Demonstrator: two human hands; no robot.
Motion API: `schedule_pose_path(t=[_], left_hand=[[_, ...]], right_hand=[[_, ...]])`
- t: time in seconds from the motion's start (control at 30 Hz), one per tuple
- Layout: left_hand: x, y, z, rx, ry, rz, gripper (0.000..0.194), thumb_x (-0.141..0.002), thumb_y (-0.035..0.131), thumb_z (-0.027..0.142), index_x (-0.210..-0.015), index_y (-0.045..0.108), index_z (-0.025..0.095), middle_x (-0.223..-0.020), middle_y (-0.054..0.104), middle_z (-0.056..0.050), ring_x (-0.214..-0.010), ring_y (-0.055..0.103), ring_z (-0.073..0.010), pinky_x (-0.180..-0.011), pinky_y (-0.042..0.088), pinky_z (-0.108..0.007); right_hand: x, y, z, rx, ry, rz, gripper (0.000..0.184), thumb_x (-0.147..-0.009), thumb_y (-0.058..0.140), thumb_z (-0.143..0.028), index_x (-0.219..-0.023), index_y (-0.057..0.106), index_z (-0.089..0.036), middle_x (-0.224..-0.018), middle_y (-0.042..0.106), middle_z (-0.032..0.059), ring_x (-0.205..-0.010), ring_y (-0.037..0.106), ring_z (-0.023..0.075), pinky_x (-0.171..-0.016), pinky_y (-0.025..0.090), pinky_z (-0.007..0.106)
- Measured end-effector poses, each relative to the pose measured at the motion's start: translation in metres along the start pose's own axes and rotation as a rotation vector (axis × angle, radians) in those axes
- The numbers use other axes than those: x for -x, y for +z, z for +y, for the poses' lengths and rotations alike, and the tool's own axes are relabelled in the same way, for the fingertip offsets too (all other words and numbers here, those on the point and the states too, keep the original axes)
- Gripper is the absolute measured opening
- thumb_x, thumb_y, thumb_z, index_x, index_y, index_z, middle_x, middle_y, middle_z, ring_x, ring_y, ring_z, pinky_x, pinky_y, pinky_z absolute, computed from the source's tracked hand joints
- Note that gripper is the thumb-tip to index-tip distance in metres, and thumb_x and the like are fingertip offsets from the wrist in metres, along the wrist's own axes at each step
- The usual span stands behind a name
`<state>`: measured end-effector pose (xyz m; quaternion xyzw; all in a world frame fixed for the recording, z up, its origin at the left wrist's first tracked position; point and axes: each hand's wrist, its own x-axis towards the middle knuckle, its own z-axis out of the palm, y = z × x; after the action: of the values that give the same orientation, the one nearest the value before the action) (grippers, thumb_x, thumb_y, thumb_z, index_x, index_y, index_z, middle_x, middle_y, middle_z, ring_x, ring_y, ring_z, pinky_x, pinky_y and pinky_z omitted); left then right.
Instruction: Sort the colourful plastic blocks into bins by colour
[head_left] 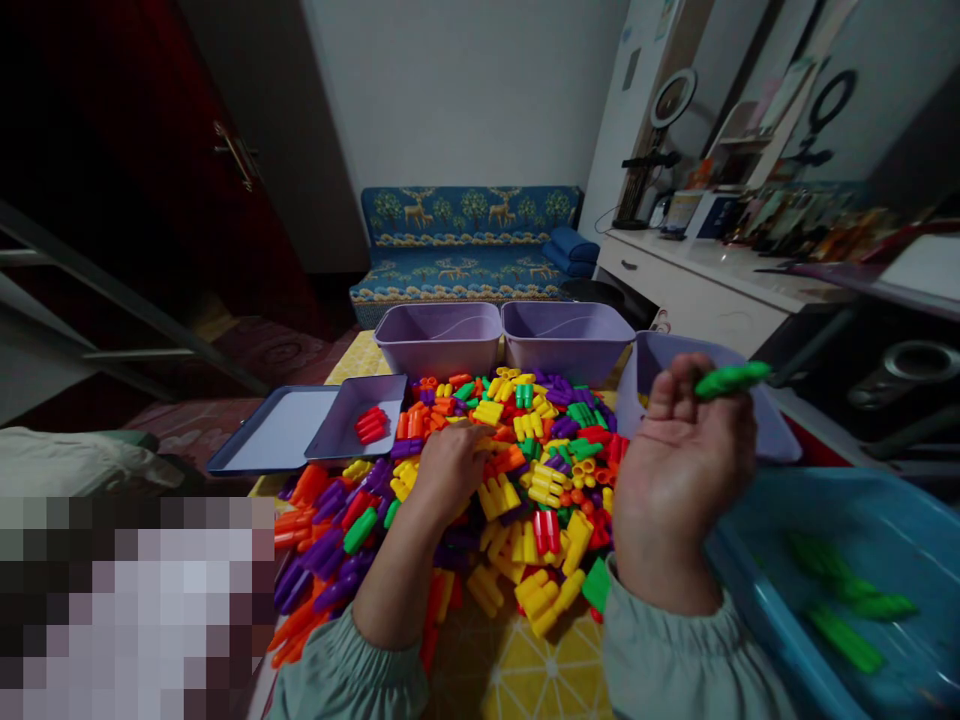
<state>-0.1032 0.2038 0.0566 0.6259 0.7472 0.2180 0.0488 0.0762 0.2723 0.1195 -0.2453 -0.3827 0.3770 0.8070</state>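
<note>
A big pile of plastic building pieces (547, 480) in yellow, orange, red, purple and green covers the table. My left hand (454, 465) is down in the middle of the pile, its fingers bent among yellow and orange pieces. Its fingertips are partly hidden, so what they grip cannot be made out. My right hand (686, 470) is raised at the right of the pile, palm turned up, fingers closed on a green plastic building piece (731, 380). Below it to the right is a blue tub (750, 540) with several green pieces (847, 640) inside.
Two lilac bins (439, 355) (566, 350) stand behind the pile. Another lilac bin (772, 430) is partly behind my right hand. At left, a small tray (322, 440) holds red pieces beside a white lid (277, 430). A patterned sofa (465, 260) is beyond.
</note>
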Motion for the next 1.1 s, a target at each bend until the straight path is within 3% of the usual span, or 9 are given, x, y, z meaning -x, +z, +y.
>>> schedule_pose_path(t=[0.1,0.23,0.33,0.43,0.53,0.67,0.8,0.9,1.1], left_hand=[[0.0,0.0,0.0,0.022,-0.003,-0.003,0.038,-0.082,0.058,0.012,-0.117,0.07,0.022,-0.117,0.071,-0.009,-0.108,0.066,-0.0243,-0.095,0.049,-0.034],[0.0,0.002,-0.001,0.037,0.002,-0.005,0.036,-0.082,0.057,0.012,-0.114,0.071,0.021,-0.114,0.072,-0.01,-0.109,0.066,-0.0245,-0.096,0.049,-0.034],[0.0,0.001,-0.002,0.052,0.018,0.005,0.034,-0.083,0.057,0.014,-0.114,0.071,0.019,-0.113,0.073,-0.01,-0.107,0.067,-0.0243,-0.094,0.05,-0.034],[0.001,-0.004,-0.001,0.054,0.044,0.031,0.03,-0.083,0.061,0.017,-0.111,0.072,0.02,-0.112,0.072,-0.01,-0.105,0.066,-0.0241,-0.094,0.05,-0.034],[0.003,-0.015,0.003,0.034,0.03,0.054,0.024,-0.081,0.065,0.019,-0.103,0.075,0.02,-0.108,0.073,-0.01,-0.105,0.066,-0.0258,-0.094,0.05,-0.036],[0.006,-0.028,0.006,0.002,-0.042,0.063,0.02,-0.082,0.065,0.019,-0.099,0.075,0.019,-0.104,0.073,-0.01,-0.102,0.066,-0.0268,-0.093,0.05,-0.037],[0.007,-0.03,-0.002,-0.025,-0.109,0.178,0.027,-0.083,0.064,0.02,-0.109,0.072,0.018,-0.115,0.069,-0.012,-0.11,0.063,-0.0285,-0.098,0.048,-0.04],[0.004,-0.02,-0.008,0.015,-0.111,0.226,0.037,-0.085,0.061,0.022,-0.122,0.066,0.015,-0.127,0.063,-0.015,-0.119,0.059,-0.0298,-0.103,0.046,-0.043],[-0.001,0.005,-0.001,0.123,-0.022,0.132,0.067,-0.084,0.05,0.007,-0.149,0.035,0.015,-0.149,0.043,-0.019,-0.136,0.045,-0.0282,-0.11,0.041,-0.045]], right_hand=[[-0.016,-0.014,-0.016,-0.081,0.037,0.048,0.013,-0.092,0.046,-0.028,-0.097,0.057,-0.024,-0.132,0.058,0.0052,-0.135,0.047,0.018,-0.109,0.045,0.042],[-0.025,-0.029,-0.025,-0.041,0.041,0.051,0.023,-0.095,0.038,-0.037,-0.098,0.06,-0.029,-0.146,0.049,0.0012,-0.141,0.038,0.0211,-0.101,0.049,0.043],[-0.02,-0.025,-0.023,0.054,0.058,0.044,0.031,-0.096,0.032,-0.041,-0.111,0.057,-0.03,-0.147,0.047,0.0042,-0.134,0.048,0.0247,-0.09,0.053,0.046],[-0.013,-0.014,-0.013,0.063,0.115,0.009,0.023,-0.09,0.047,-0.037,-0.108,0.057,-0.028,-0.125,0.063,0.006,-0.101,0.066,0.0213,-0.075,0.055,0.039],[-0.008,-0.006,0.001,0.246,0.126,-0.227,0.018,-0.085,0.058,-0.034,-0.097,0.063,-0.022,-0.098,0.069,0.0042,-0.074,0.064,0.0151,-0.062,0.05,0.029],[-0.007,-0.01,0.02,0.594,0.091,-0.583,0.018,-0.082,0.064,-0.032,-0.091,0.069,-0.018,-0.089,0.071,0.0055,-0.08,0.066,0.0186,-0.065,0.05,0.029],[0.003,-0.011,0.038,0.804,0.048,-0.805,0.023,-0.081,0.062,-0.023,-0.103,0.07,-0.019,-0.105,0.073,0.0075,-0.096,0.067,0.0225,-0.084,0.052,0.037],[0.019,-0.005,0.051,0.931,-0.022,-0.93,0.033,-0.081,0.06,-0.018,-0.114,0.067,-0.016,-0.119,0.069,0.0101,-0.112,0.062,0.0244,-0.101,0.046,0.041],[0.056,0.005,0.071,1.064,-0.071,-1.157,0.066,-0.079,0.053,-0.008,-0.144,0.042,-0.014,-0.141,0.054,0.014,-0.13,0.05,0.0251,-0.11,0.038,0.041]])
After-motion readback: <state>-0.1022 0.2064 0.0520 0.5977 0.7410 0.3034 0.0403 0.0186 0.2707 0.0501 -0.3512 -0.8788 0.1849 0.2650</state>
